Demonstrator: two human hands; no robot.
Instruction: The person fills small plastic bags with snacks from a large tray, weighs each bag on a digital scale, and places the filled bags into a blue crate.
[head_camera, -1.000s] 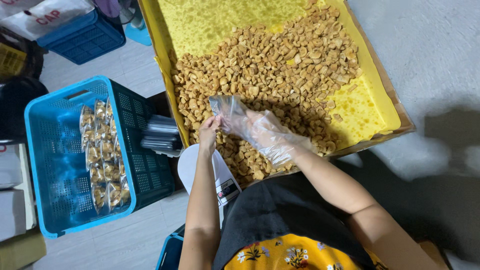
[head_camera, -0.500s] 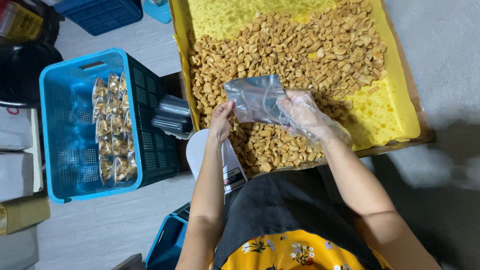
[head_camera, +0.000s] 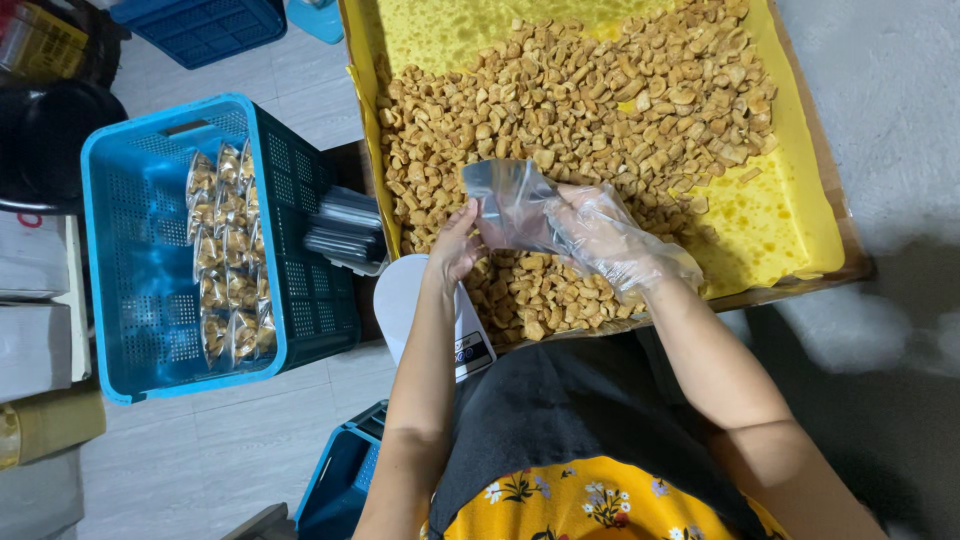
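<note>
Since the frame half a second back, we see the clear plastic bag (head_camera: 512, 203) lifted a little higher over the snack pieces and its mouth pulled wider, while both hands have kept their hold on it. The left hand (head_camera: 457, 243) is bare, and its thumb and fingers pinch the near edge of the bag's opening. The right hand (head_camera: 608, 236) wears a thin transparent glove; its fingers are curled around the other side of the bag, though through the crinkled film we cannot tell exactly how each finger lies. The bag hangs between the two hands, just above the near part of the heap of golden-brown fried snack pieces (head_camera: 590, 110).

That heap fills a wide tray lined with yellow, oil-stained paper (head_camera: 790, 200), bare along its right side. Under the left forearm we see a white kitchen scale (head_camera: 410, 300), partly hidden by the arm and the tray's edge. Beside it lies a stack of empty clear bags (head_camera: 343, 232), against the wall of a blue plastic crate (head_camera: 140, 290) that holds rows of filled snack packets (head_camera: 225, 255). Another blue crate (head_camera: 335, 480) sits near the person's knee, and a dark blue crate (head_camera: 205, 25) stands at the top edge. A black apron (head_camera: 570, 400) covers the lap.
</note>
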